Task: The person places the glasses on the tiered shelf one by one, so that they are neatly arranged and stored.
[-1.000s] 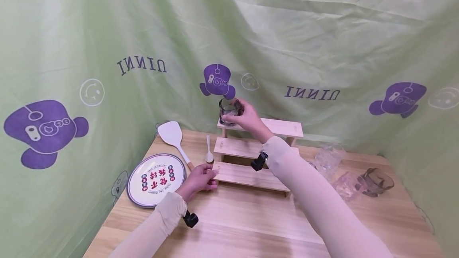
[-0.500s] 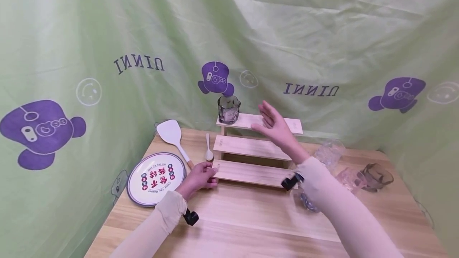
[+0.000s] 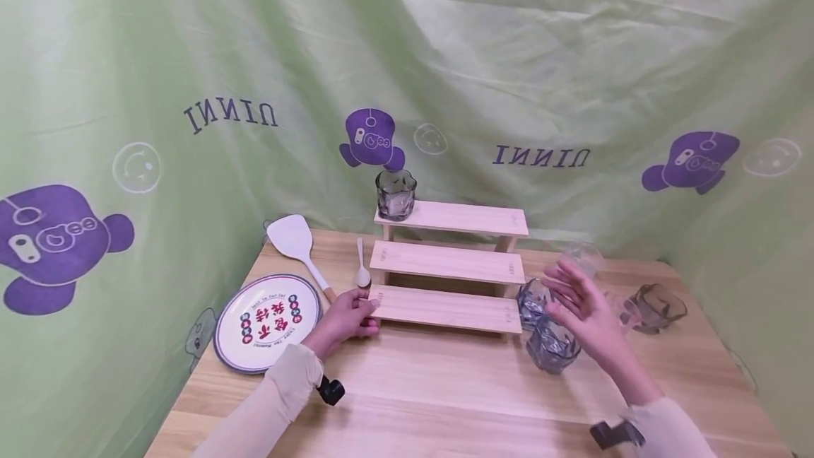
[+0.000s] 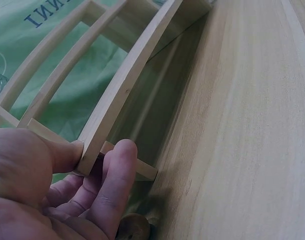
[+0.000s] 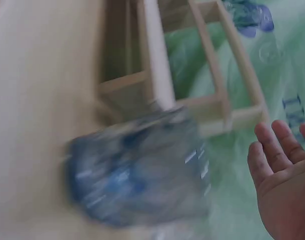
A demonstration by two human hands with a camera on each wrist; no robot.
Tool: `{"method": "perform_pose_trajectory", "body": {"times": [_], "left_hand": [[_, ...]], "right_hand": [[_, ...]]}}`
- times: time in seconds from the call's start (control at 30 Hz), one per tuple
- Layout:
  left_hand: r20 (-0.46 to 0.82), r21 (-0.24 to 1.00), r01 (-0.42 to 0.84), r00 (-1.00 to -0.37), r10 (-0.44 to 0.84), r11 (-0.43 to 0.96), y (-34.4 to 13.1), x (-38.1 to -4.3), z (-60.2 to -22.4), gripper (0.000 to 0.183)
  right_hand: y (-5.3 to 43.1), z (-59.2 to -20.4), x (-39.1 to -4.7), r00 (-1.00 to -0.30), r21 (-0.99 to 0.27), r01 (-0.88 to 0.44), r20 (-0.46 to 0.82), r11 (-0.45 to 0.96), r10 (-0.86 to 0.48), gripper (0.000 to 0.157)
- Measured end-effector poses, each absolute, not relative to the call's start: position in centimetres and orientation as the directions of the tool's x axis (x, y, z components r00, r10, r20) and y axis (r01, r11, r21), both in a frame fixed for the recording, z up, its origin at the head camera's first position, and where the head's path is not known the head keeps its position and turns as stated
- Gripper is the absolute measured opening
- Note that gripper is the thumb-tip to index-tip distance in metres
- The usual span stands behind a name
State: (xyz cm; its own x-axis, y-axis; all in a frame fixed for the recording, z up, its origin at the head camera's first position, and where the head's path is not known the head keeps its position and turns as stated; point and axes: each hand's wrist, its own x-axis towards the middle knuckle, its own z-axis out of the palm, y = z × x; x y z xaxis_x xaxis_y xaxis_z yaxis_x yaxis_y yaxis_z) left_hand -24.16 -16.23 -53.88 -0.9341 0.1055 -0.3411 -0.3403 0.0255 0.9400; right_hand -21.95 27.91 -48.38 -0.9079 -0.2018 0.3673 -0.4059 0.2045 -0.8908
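Note:
My left hand (image 3: 346,318) grips the left end of the lowest board of a three-tier wooden rack (image 3: 445,308); in the left wrist view the thumb (image 4: 67,155) lies on top and the fingers curl beneath. A smoky grey drinking glass (image 3: 396,196) stands upright on the left end of the top tier. Over the right side of the table, my right hand (image 3: 588,313) is spread with nothing in it. Beside it, two bluish glasses stand near the rack's right end; the front glass (image 3: 552,346) shows blurred in the right wrist view.
A brown-grey glass (image 3: 655,308) stands at the right, with a pinkish glass (image 3: 615,306) and a clear glass (image 3: 581,259) partly behind the right hand. At left lie a printed plate (image 3: 267,324), a white spatula (image 3: 292,237) and a small spoon (image 3: 362,271). A green curtain (image 3: 477,76) hangs behind.
My right hand let go of the grey glass on the top tier and moved right and down toward the bluish glasses. The left hand keeps its grip on the rack.

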Motion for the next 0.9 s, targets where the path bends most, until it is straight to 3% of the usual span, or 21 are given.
{"method": "perform_pose_trajectory", "body": {"times": [0.17, 0.5, 0.63, 0.8, 0.9], "left_hand": [[-0.341, 0.940, -0.341, -0.937, 0.075, 0.024, -16.8, -23.9, -53.7, 0.045], [-0.338, 0.941, -0.337, -0.938, 0.081, 0.026, -16.3, -23.8, -53.8, 0.047], [-0.341, 0.940, -0.340, -0.937, 0.081, 0.026, -16.1, -23.9, -53.7, 0.046], [-0.339, 0.941, -0.338, -0.937, 0.080, 0.021, -16.0, -24.1, -53.6, 0.041], [-0.343, 0.939, -0.342, -0.936, 0.083, 0.023, -15.9, -24.1, -53.6, 0.040]], "right_hand": [[28.9, -51.1, -19.1, -0.906, -0.852, -0.423, 0.396, 0.309, -0.148, 0.075], [29.3, -53.7, -16.9, -0.914, -0.850, -0.380, 0.405, 0.365, -0.006, 0.076], [29.4, -54.5, -16.5, -0.928, -0.851, -0.339, 0.371, 0.402, 0.003, 0.087], [29.6, -55.4, -16.1, -0.974, -0.875, -0.217, 0.226, 0.432, -0.032, 0.111], [29.5, -56.0, -15.9, -0.989, -0.897, -0.140, 0.144, 0.420, -0.023, 0.117]]}}
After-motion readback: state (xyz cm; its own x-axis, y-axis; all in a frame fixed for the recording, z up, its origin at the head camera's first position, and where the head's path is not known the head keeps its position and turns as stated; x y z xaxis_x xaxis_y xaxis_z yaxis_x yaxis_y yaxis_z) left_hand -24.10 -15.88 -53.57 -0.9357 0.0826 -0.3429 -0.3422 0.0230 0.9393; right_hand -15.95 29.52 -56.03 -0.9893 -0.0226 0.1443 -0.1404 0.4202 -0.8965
